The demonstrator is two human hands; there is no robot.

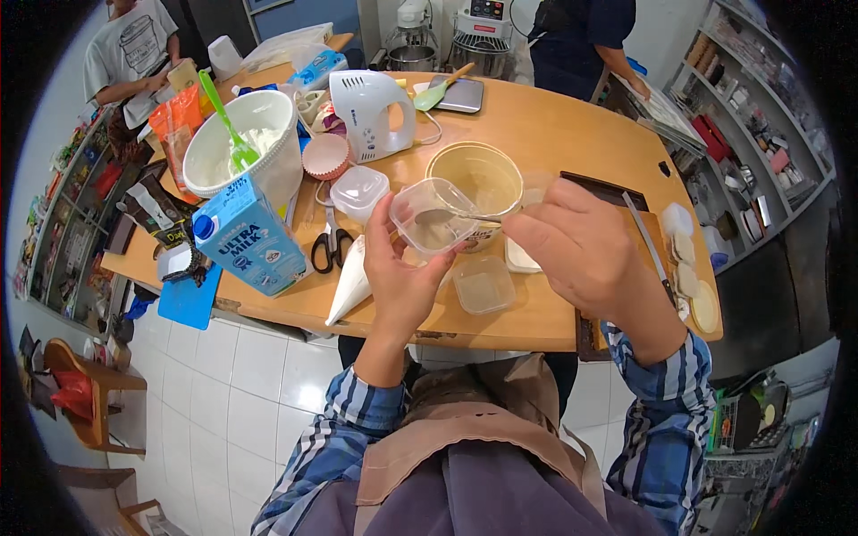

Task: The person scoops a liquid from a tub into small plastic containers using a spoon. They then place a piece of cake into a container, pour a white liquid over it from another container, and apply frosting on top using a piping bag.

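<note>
My left hand [405, 281] holds a clear plastic cup [452, 239] tilted over the table. Between the fingers of my right hand [583, 248] is a metal spoon [479, 217], its bowl inside that cup. Just behind the cup stands a large round tub [504, 157], its interior partly seen. An uncovered clear square container [484, 287] rests below the cup, and a lidded one [360, 189] stands to the left. A filled white piping bag [350, 285] lies beside my left wrist, near black-handled scissors [330, 244].
At left are a milk carton [258, 241], a white bowl [285, 161] with a green spatula [224, 110] and a blue mat [191, 295]. A hand mixer [362, 117] and scale [462, 96] stand behind. A long knife [645, 234] lies at right. Two people stand across the table.
</note>
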